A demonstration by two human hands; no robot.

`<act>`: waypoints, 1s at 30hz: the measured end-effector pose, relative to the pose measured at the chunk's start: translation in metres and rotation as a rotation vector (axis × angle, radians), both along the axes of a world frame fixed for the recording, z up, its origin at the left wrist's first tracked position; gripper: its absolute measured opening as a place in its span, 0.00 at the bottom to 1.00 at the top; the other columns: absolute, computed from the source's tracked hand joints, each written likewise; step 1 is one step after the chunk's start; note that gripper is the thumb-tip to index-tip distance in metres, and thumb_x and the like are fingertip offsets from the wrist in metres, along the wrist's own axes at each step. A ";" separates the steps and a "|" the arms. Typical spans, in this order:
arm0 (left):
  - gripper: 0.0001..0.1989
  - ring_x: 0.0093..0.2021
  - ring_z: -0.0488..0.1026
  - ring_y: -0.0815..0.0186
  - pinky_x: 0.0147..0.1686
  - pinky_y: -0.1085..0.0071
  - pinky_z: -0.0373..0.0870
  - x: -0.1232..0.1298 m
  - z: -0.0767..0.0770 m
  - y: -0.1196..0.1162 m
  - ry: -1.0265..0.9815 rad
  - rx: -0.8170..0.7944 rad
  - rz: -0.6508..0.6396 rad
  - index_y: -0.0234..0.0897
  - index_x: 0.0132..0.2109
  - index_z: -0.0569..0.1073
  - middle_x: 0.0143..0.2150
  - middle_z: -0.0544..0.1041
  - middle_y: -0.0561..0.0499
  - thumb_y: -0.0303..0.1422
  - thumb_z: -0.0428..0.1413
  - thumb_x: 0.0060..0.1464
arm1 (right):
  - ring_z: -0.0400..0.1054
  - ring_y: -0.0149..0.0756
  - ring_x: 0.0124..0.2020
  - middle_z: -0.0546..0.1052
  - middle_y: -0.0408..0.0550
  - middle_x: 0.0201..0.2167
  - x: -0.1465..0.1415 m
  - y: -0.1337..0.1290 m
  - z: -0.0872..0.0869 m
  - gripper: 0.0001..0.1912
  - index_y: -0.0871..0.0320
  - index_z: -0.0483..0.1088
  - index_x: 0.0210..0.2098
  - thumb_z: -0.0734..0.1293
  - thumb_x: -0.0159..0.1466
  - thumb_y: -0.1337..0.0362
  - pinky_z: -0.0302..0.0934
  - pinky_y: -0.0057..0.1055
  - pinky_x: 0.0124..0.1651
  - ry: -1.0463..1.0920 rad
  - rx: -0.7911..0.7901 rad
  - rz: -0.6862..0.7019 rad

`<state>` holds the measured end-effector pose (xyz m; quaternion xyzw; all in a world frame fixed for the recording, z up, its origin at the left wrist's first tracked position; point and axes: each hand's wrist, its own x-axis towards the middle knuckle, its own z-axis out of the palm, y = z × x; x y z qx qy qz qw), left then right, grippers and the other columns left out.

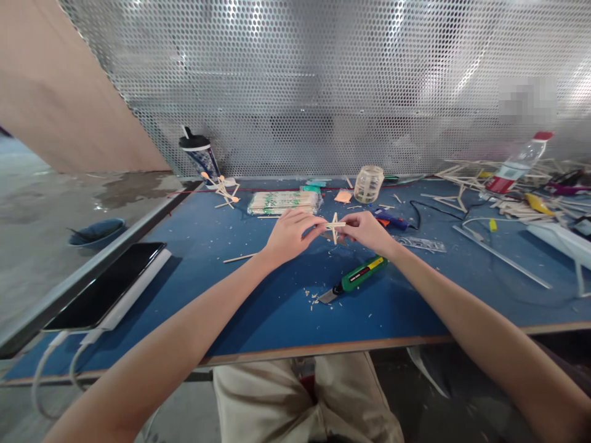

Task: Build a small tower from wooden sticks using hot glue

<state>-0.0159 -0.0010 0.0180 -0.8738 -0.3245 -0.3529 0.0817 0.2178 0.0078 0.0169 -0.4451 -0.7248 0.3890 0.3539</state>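
A small cross of pale wooden sticks (335,229) is held above the blue table between my two hands. My left hand (292,236) pinches one end of it between thumb and fingers. From the other side, my right hand (370,231) grips the opposite end, its fingers closed. Below the hands lies a green utility knife (364,275) with its blade out, pointing left among small wood shavings. A blue and orange glue gun (391,219) rests just behind my right hand. One loose wooden stick (240,258) lies left of my left forearm.
Behind the hands are a packet of wooden sticks (281,202), a glass jar (369,184) and a tumbler (199,156). A phone (108,286) with cables lies left. Sticks, a tilted bottle (519,165) and a clear rod (501,256) spread right. Perforated metal (300,86) stands behind.
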 end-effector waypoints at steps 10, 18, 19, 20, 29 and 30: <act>0.18 0.52 0.70 0.57 0.54 0.57 0.65 0.002 0.006 -0.007 -0.127 -0.006 0.081 0.39 0.55 0.67 0.52 0.76 0.45 0.42 0.54 0.63 | 0.60 0.28 0.21 0.76 0.47 0.24 0.004 0.003 0.000 0.14 0.58 0.73 0.28 0.68 0.60 0.53 0.53 0.29 0.24 0.077 0.003 -0.055; 0.10 0.46 0.71 0.59 0.51 0.59 0.63 0.000 -0.001 0.002 -0.107 0.015 0.171 0.40 0.41 0.75 0.40 0.80 0.49 0.38 0.51 0.66 | 0.61 0.28 0.25 0.71 0.46 0.25 0.003 0.011 -0.001 0.14 0.59 0.74 0.33 0.71 0.58 0.53 0.55 0.29 0.26 0.561 -0.179 -0.038; 0.10 0.46 0.72 0.59 0.52 0.59 0.63 0.000 -0.001 0.002 -0.107 0.014 0.170 0.40 0.40 0.75 0.40 0.80 0.50 0.38 0.52 0.66 | 0.61 0.29 0.26 0.71 0.46 0.25 0.002 0.012 0.000 0.14 0.59 0.74 0.33 0.72 0.58 0.53 0.56 0.29 0.27 0.615 -0.190 -0.038; 0.10 0.46 0.72 0.59 0.52 0.59 0.63 0.000 -0.001 0.002 -0.109 0.014 0.168 0.40 0.40 0.75 0.40 0.80 0.50 0.38 0.52 0.65 | 0.61 0.29 0.27 0.70 0.46 0.25 0.002 0.012 0.000 0.14 0.59 0.74 0.32 0.72 0.58 0.53 0.56 0.29 0.28 0.659 -0.196 -0.040; 0.08 0.45 0.73 0.60 0.52 0.59 0.64 0.001 0.000 0.001 -0.143 0.001 0.145 0.41 0.39 0.75 0.40 0.80 0.52 0.37 0.53 0.64 | 0.55 0.26 0.23 0.66 0.43 0.23 0.004 0.015 -0.002 0.13 0.58 0.71 0.24 0.71 0.59 0.57 0.52 0.29 0.26 0.708 -0.111 -0.038; 0.08 0.45 0.73 0.60 0.52 0.60 0.64 0.001 0.000 0.001 -0.159 -0.003 0.145 0.41 0.40 0.75 0.40 0.80 0.51 0.37 0.53 0.64 | 0.55 0.26 0.23 0.66 0.42 0.22 0.004 0.015 -0.002 0.13 0.58 0.71 0.25 0.71 0.60 0.57 0.51 0.29 0.26 0.670 -0.078 -0.043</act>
